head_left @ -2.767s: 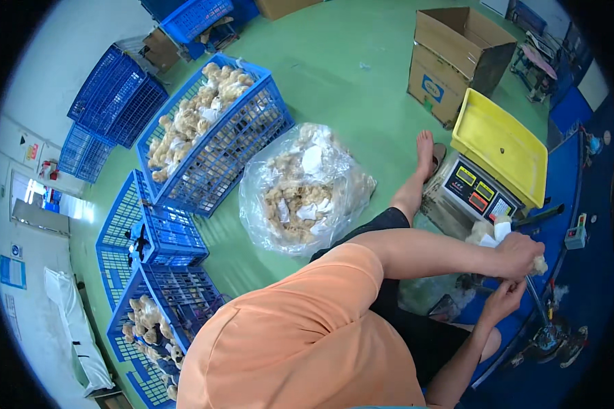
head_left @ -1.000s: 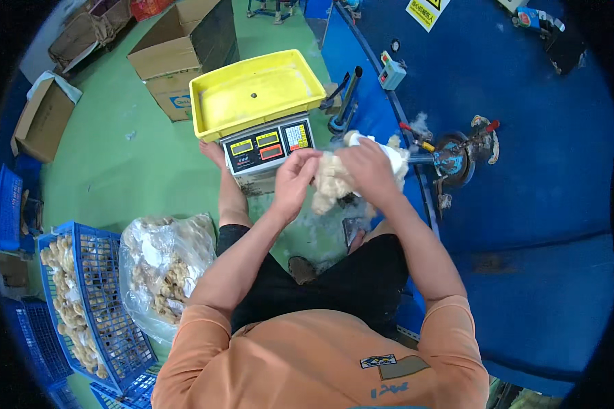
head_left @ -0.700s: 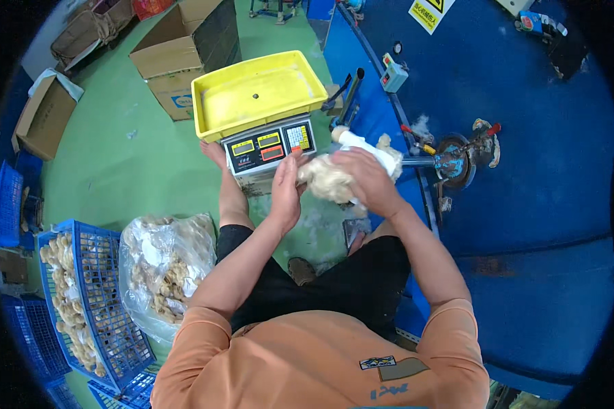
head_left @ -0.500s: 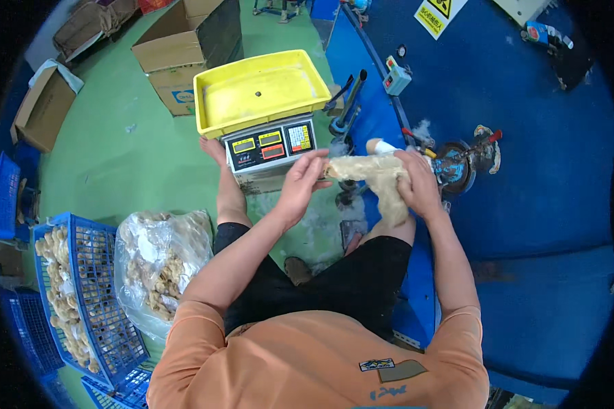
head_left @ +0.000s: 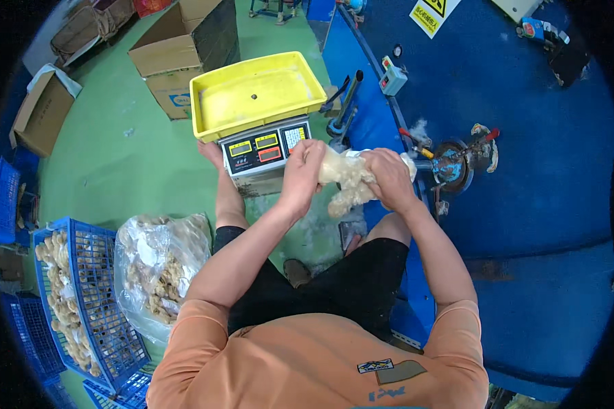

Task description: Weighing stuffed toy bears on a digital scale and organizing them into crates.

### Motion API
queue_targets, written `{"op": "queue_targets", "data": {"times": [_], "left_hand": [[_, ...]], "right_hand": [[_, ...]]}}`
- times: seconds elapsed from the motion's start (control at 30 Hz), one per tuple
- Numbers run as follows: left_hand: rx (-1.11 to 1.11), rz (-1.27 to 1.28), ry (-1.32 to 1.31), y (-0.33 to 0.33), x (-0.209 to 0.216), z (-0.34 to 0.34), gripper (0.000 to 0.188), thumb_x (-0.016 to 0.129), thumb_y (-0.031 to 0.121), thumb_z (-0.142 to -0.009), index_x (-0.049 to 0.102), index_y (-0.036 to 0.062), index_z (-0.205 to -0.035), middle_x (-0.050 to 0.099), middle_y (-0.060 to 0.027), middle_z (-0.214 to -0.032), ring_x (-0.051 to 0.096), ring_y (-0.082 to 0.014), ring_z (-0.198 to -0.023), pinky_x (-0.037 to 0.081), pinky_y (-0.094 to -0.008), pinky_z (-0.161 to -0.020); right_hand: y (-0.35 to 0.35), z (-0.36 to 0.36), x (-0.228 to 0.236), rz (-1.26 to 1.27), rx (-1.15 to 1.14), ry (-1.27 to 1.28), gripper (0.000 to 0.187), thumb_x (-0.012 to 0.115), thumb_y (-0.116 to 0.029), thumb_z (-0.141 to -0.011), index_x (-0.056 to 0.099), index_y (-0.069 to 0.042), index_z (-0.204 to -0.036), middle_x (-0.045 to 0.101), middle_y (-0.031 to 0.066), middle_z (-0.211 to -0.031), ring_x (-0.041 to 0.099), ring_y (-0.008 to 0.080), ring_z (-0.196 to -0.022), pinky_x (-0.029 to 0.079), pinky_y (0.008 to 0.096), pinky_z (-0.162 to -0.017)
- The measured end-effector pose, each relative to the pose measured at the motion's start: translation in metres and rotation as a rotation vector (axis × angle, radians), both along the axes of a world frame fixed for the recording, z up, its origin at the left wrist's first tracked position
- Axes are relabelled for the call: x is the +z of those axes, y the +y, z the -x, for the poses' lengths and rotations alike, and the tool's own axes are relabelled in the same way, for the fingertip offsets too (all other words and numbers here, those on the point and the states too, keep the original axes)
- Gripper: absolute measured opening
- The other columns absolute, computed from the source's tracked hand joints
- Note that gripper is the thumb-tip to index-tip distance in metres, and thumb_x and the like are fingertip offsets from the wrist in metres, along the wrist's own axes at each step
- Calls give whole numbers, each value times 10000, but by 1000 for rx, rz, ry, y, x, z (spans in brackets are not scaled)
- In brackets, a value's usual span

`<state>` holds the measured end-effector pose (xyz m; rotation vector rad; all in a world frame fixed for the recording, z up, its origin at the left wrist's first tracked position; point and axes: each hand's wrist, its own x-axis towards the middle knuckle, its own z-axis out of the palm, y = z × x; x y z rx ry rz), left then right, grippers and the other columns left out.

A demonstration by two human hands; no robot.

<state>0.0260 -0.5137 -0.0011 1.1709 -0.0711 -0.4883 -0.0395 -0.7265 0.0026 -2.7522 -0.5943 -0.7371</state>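
Note:
A limp cream plush toy piece (head_left: 351, 178) is stretched between my hands, in front of the metal pipe (head_left: 424, 165) on the blue machine. My left hand (head_left: 303, 172) grips its left end with fingers wrapped round. My right hand (head_left: 390, 178) is closed over the right end, fingers curled into the pile. One fluffy part hangs below, between the hands. A bit of white shows behind my right hand, close to the pipe's end; what it is, I cannot make out.
Ahead, a scale (head_left: 265, 153) bears a yellow tray (head_left: 201, 133). A blue crate (head_left: 109, 300) of plush pieces and a clear plastic bag (head_left: 133, 286) stand at left. Cardboard boxes (head_left: 164, 85) are beyond. The blue machine (head_left: 525, 204) fills the right, with red-handled levers (head_left: 492, 135).
My left hand has moved up and closed round the plush's left end. My right hand has shifted left, and the plush is more bunched, its hanging part raised.

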Motion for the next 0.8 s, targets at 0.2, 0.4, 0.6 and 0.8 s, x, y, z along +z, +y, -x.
{"op": "queue_targets", "data": {"times": [0.2, 0.4, 0.6, 0.8], "left_hand": [[-61, 261, 185, 34, -31, -17, 273, 595, 205, -974, 531, 80, -1208, 609, -94, -970, 572, -129, -729, 469, -230, -545], [204, 472, 240, 25, -42, -30, 346, 614, 196, -970, 505, 70, -1274, 616, -110, -1014, 604, -150, -814, 515, -231, -661], [-161, -17, -244, 14, -16, 3, 252, 594, 215, -991, 607, 30, -1162, 633, -90, -996, 597, -129, -851, 503, -230, -723], [-80, -122, -63, -6, 6, 10, 261, 524, 245, -1014, 634, 42, -1135, 654, -82, -1004, 606, -153, -832, 507, -247, -739]], "right_hand": [[23, -10, 2, 4, 45, 42, 347, 729, -125, -725, 571, -78, -1031, 670, 69, -1088, 635, 292, -963, 479, 409, -903], [74, -24, -6, -1, -248, 75, 250, 703, -175, -771, 551, -73, -941, 661, 109, -902, 620, 340, -767, 480, 449, -719], [-27, 0, -21, -102, -663, -111, 221, 685, -218, -825, 513, -80, -828, 594, 161, -673, 555, 369, -577, 431, 470, -565], [1, -8, -18, -33, -591, -149, 220, 681, -220, -841, 511, -85, -804, 595, 155, -653, 550, 363, -562, 431, 464, -556]]}}
